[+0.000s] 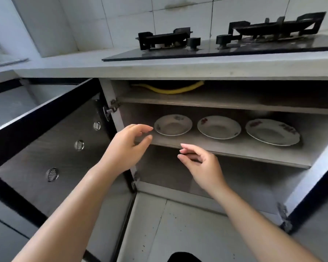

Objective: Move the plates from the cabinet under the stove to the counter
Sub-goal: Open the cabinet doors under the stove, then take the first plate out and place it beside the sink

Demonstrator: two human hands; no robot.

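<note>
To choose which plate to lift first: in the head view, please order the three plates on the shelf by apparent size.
1. right plate
2. middle plate
3. left plate
Middle and left look nearly alike, so their order is unsure.

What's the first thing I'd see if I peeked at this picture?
Two bare arms reach in, the left hand almost at the left plate and the right hand lower, both empty. Beside it on the same shelf lie the middle plate and the right plate, under a black stove on the counter.
</note>
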